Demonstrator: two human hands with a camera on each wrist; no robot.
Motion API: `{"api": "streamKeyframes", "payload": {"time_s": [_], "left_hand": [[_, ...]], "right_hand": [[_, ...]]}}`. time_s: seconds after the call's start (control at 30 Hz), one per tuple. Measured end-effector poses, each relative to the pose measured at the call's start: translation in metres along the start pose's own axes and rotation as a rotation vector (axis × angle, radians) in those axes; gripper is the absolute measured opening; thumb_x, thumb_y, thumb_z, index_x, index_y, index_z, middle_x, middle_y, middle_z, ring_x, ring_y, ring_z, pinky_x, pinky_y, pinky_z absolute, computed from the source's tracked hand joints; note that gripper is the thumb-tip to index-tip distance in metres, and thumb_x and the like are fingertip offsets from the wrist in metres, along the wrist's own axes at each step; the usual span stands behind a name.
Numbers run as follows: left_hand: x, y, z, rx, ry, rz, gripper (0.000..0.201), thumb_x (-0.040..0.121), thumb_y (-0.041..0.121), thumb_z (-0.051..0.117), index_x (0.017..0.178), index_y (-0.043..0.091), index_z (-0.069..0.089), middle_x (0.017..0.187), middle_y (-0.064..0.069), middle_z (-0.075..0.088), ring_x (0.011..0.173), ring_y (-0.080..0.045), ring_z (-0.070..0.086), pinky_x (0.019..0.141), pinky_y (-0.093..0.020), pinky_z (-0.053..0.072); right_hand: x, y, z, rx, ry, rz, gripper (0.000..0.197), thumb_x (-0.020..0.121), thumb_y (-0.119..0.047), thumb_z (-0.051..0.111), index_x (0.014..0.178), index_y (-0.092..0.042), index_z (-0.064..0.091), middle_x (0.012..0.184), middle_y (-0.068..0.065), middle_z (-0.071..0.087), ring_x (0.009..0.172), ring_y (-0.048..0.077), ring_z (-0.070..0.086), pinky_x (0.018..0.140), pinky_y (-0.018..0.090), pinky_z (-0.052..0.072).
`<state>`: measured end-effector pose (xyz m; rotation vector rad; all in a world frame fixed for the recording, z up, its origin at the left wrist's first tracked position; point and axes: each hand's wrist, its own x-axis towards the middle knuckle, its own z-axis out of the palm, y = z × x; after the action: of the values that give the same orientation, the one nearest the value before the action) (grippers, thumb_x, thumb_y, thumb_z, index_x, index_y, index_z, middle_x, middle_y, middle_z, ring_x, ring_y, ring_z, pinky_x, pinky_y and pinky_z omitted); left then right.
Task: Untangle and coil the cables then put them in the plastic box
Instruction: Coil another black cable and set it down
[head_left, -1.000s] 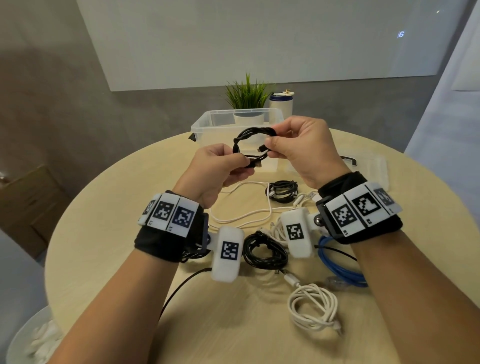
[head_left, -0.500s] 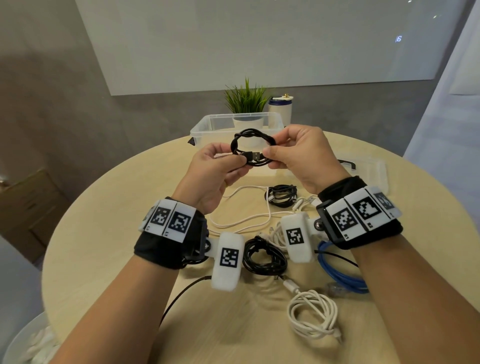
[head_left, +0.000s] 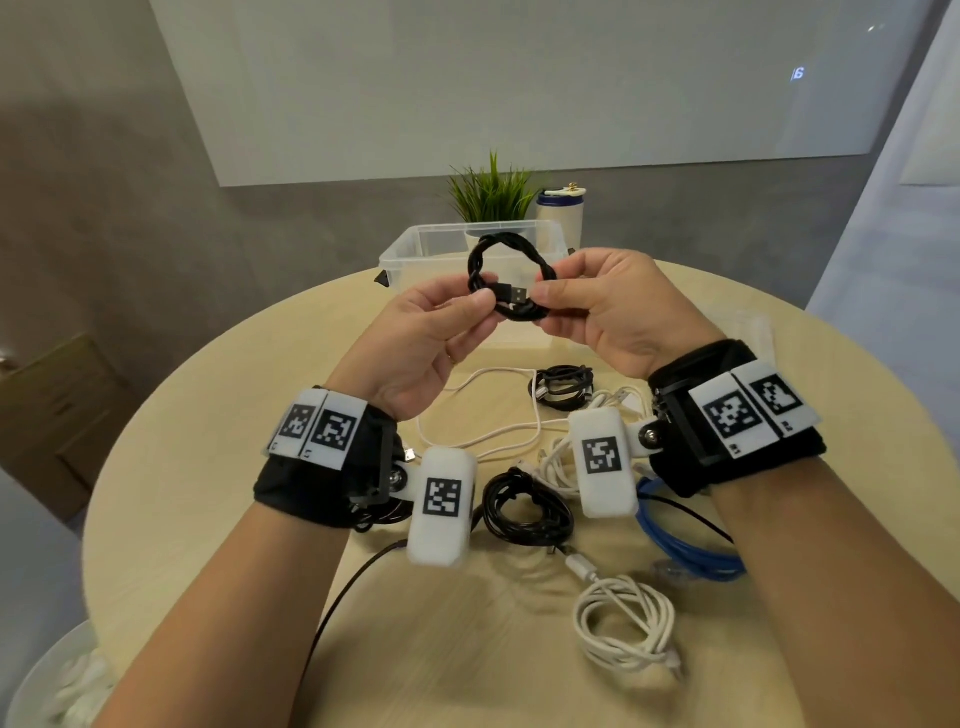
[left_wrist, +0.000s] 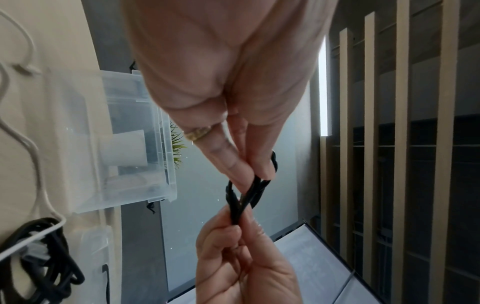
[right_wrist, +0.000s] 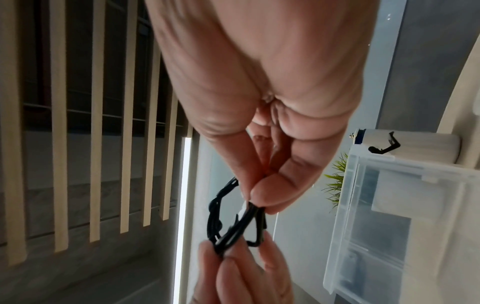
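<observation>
A small black cable coil (head_left: 503, 248), twisted into a ring, hangs in the air in front of the clear plastic box (head_left: 410, 248). My left hand (head_left: 470, 306) pinches the coil's left side, and my right hand (head_left: 550, 293) pinches its right side beside the USB plug (head_left: 514, 294). Both wrist views show the black coil (left_wrist: 240, 202) (right_wrist: 215, 222) pinched between thumb and fingers of both hands. On the table lie a black coil (head_left: 527, 512), another black coil (head_left: 563, 387), a white coil (head_left: 626, 631), loose white cable (head_left: 488, 439) and a blue cable (head_left: 685, 551).
The round wooden table (head_left: 208, 467) holds the open box at its far edge, with a potted plant (head_left: 491, 195) and a white-and-blue bottle (head_left: 561, 213) behind it. The box's clear lid (head_left: 748, 332) lies at the right. A thin black wire (head_left: 343, 587) runs off the front.
Both hands have lifted the black coil a little and turned it. The USB plug now lies across the ring between my fingers.
</observation>
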<state>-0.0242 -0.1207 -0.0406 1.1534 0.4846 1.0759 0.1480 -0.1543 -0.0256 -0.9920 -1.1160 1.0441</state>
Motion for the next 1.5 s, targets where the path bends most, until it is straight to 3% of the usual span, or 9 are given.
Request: {"api": "streamKeyframes", "payload": {"time_s": [0.13, 0.47, 0.57, 0.7, 0.8, 1.07, 1.17, 1.33, 1.5], "left_hand": [[-0.0014, 0.0016, 0.0000, 0.005, -0.003, -0.009, 0.014, 0.073, 0.003, 0.062, 0.085, 0.008, 0.055, 0.076, -0.004, 0.072, 0.070, -0.011, 0.070, 0.061, -0.013, 0.055], [0.0010, -0.0033, 0.0016, 0.310, 0.171, 0.075, 0.021, 0.080, -0.005, 0.068, 0.073, 0.009, 0.054, 0.063, -0.004, 0.068, 0.055, -0.013, 0.065, 0.053, -0.019, 0.053], [0.0022, -0.0043, -0.0017, 0.471, 0.181, 0.073, 0.022, 0.077, 0.003, 0.074, 0.070, 0.011, 0.055, 0.067, -0.003, 0.067, 0.058, -0.013, 0.062, 0.054, -0.020, 0.052], [0.0013, -0.0041, -0.0021, 0.541, 0.054, 0.066, 0.027, 0.078, 0.002, 0.072, 0.066, 0.010, 0.049, 0.084, -0.007, 0.067, 0.073, -0.010, 0.064, 0.060, -0.017, 0.049], [0.0004, -0.0047, -0.0002, 0.493, -0.033, 0.029, 0.023, 0.081, 0.008, 0.067, 0.071, 0.011, 0.047, 0.085, -0.012, 0.067, 0.077, -0.016, 0.067, 0.064, -0.020, 0.051], [-0.0004, -0.0020, -0.0010, 0.520, -0.056, -0.051, 0.016, 0.095, 0.026, 0.051, 0.103, 0.015, 0.060, 0.089, 0.001, 0.073, 0.084, -0.012, 0.068, 0.074, -0.026, 0.050], [0.0007, 0.0000, -0.0004, 0.479, -0.019, -0.047, 0.026, 0.101, 0.028, 0.042, 0.096, 0.015, 0.064, 0.085, 0.002, 0.073, 0.079, -0.009, 0.067, 0.070, -0.023, 0.050], [-0.0001, 0.0013, -0.0006, 0.480, 0.034, -0.075, 0.021, 0.100, 0.022, 0.047, 0.089, 0.015, 0.064, 0.079, 0.003, 0.072, 0.073, -0.010, 0.066, 0.059, -0.019, 0.050], [0.0009, 0.0030, 0.0050, 0.603, 0.021, -0.146, 0.023, 0.100, 0.024, 0.047, 0.090, 0.013, 0.065, 0.079, 0.002, 0.073, 0.072, -0.010, 0.069, 0.062, -0.022, 0.050]], "right_hand": [[-0.0016, -0.0003, -0.0003, -0.014, -0.021, 0.016, 0.015, 0.082, 0.009, 0.064, 0.077, -0.005, 0.061, 0.079, 0.011, 0.065, 0.065, 0.019, 0.066, 0.052, 0.020, 0.053], [0.0010, 0.0046, -0.0020, -0.189, 0.037, 0.011, 0.012, 0.080, 0.008, 0.069, 0.082, -0.002, 0.061, 0.080, 0.011, 0.066, 0.064, 0.017, 0.066, 0.055, 0.023, 0.055], [0.0003, 0.0024, -0.0029, -0.219, 0.034, 0.025, 0.013, 0.081, 0.008, 0.068, 0.081, -0.004, 0.062, 0.080, 0.010, 0.066, 0.068, 0.018, 0.066, 0.053, 0.022, 0.054], [0.0004, 0.0000, -0.0035, -0.146, 0.037, 0.042, 0.012, 0.084, 0.005, 0.066, 0.082, -0.007, 0.063, 0.082, 0.009, 0.066, 0.067, 0.015, 0.063, 0.049, 0.020, 0.050], [0.0007, 0.0001, -0.0028, -0.073, 0.046, 0.020, 0.009, 0.084, 0.002, 0.067, 0.085, -0.006, 0.064, 0.079, 0.008, 0.065, 0.063, 0.013, 0.063, 0.050, 0.019, 0.049], [0.0009, 0.0021, -0.0045, -0.142, 0.033, -0.030, 0.013, 0.084, 0.002, 0.067, 0.096, -0.002, 0.067, 0.083, 0.009, 0.068, 0.067, 0.014, 0.067, 0.055, 0.021, 0.054], [0.0016, 0.0032, -0.0044, -0.182, 0.027, -0.033, 0.013, 0.084, 0.001, 0.067, 0.096, -0.005, 0.069, 0.083, 0.008, 0.069, 0.067, 0.013, 0.067, 0.056, 0.022, 0.053], [0.0027, 0.0047, -0.0061, -0.392, 0.023, -0.011, 0.008, 0.086, -0.011, 0.070, 0.089, -0.018, 0.070, 0.077, 0.001, 0.071, 0.066, 0.011, 0.061, 0.052, 0.021, 0.047], [0.0044, 0.0066, -0.0045, -0.589, 0.032, -0.001, 0.007, 0.086, -0.014, 0.071, 0.092, -0.010, 0.070, 0.074, 0.005, 0.068, 0.057, 0.010, 0.056, 0.046, 0.020, 0.045]]}}
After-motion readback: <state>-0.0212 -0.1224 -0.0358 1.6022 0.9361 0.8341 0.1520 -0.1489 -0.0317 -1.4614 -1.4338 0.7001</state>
